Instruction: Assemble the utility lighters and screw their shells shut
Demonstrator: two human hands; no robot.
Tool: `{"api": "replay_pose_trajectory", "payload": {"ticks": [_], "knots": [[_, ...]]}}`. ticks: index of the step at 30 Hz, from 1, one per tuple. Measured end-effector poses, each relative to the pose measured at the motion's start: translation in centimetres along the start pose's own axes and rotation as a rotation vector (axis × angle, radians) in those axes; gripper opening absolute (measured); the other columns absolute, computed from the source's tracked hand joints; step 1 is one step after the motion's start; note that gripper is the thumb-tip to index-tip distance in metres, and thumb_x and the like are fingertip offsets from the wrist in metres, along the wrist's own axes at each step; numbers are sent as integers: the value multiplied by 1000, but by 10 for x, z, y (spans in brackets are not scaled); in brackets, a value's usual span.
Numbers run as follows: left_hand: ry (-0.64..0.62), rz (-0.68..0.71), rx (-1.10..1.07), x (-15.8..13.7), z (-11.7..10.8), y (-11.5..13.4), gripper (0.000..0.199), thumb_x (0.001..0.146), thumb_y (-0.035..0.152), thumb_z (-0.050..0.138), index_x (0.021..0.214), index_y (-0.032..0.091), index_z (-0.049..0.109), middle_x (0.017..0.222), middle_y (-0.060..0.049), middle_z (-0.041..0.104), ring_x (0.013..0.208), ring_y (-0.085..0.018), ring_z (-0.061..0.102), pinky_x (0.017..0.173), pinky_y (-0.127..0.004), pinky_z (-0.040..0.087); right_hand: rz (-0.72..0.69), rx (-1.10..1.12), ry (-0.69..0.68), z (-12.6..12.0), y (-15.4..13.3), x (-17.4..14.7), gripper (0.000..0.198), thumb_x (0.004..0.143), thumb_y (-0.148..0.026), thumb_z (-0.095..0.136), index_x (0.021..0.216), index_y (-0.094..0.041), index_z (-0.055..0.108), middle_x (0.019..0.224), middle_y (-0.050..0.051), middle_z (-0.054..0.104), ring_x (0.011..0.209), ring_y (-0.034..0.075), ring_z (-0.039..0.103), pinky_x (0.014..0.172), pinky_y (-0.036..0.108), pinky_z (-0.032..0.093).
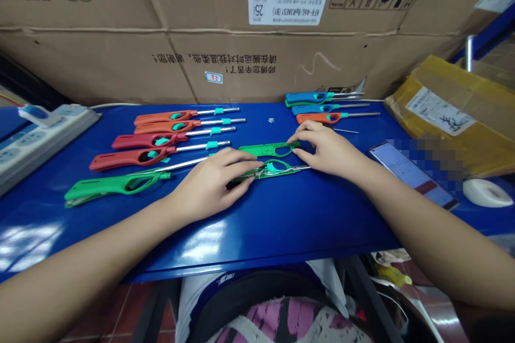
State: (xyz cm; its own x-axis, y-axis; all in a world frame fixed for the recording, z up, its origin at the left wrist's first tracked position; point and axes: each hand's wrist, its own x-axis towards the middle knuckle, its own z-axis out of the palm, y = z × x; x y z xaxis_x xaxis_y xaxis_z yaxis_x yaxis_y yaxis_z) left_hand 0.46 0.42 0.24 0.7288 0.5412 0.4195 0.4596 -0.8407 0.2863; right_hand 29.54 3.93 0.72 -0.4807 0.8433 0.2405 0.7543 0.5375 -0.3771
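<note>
My left hand point(217, 182) is closed over the handle of a green long-neck lighter point(277, 168), which lies opened on the table with its metal tube pointing right. Just behind it lies a separate green casing half point(259, 150). The fingertips of my right hand point(328, 150) pinch the front end of that casing half, with the thumb near the lighter's tube. Part of the lighter's handle is hidden under my left fingers. Past my right fingers, a thin metal shaft point(346, 131), apparently a screwdriver's, shows on the table.
Red and orange lighters point(161, 141) and another green lighter point(116, 185) lie at left. Blue and orange lighters point(317, 118) lie back right. Small metal pieces point(271, 120) sit mid-table. A power strip point(44, 136), phone point(414, 174), white mouse point(487, 193) and cardboard boxes point(225, 5) surround the blue tabletop point(257, 225).
</note>
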Motion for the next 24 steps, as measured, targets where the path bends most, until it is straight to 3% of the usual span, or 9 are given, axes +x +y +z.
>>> {"api": "replay_pose_trajectory", "payload": {"ticks": [4, 7, 11, 15, 19, 24], "knots": [[74, -59, 25, 1, -3, 1, 27, 99, 22, 57, 121, 13, 70, 119, -12, 71, 111, -25, 65, 98, -42, 54, 15, 60, 2, 3, 9, 2, 11, 84, -25, 72, 93, -19, 72, 104, 9, 62, 98, 24, 62, 93, 42, 50], [113, -114, 53, 2, -4, 1, 27, 100, 24, 56, 121, 15, 70, 118, -11, 71, 112, -26, 64, 100, -44, 54, -47, 64, 11, 4, 7, 3, 7, 86, -23, 70, 92, -21, 70, 105, 8, 61, 100, 24, 62, 95, 42, 50], [110, -179, 75, 2, -4, -1, 29, 100, 26, 55, 122, 16, 71, 121, -11, 70, 114, -27, 63, 101, -46, 53, -154, 27, -11, 6, 2, 3, 7, 89, -24, 68, 96, -22, 69, 111, 10, 62, 107, 27, 60, 99, 46, 48], [103, -226, 63, 2, -3, -4, 30, 101, 27, 53, 122, 16, 71, 122, -11, 70, 115, -27, 62, 103, -48, 52, -169, 13, -22, 6, -2, 2, 7, 94, -25, 61, 88, -21, 64, 108, 10, 64, 105, 27, 61, 96, 46, 48], [119, -243, 66, 2, -3, -6, 32, 101, 28, 52, 127, 17, 68, 128, -12, 67, 121, -28, 60, 106, -51, 50, -36, 163, 67, 7, -10, 2, 6, 95, -26, 57, 90, -21, 58, 93, 7, 66, 87, 22, 62, 82, 39, 51], [155, -160, 181, 1, -6, -9, 39, 100, 27, 56, 138, 19, 60, 140, -14, 61, 129, -30, 55, 110, -52, 46, 280, 648, 112, 7, -19, 4, 21, 92, -39, 61, 89, -21, 52, 93, 7, 67, 75, 17, 63, 63, 31, 54]]}}
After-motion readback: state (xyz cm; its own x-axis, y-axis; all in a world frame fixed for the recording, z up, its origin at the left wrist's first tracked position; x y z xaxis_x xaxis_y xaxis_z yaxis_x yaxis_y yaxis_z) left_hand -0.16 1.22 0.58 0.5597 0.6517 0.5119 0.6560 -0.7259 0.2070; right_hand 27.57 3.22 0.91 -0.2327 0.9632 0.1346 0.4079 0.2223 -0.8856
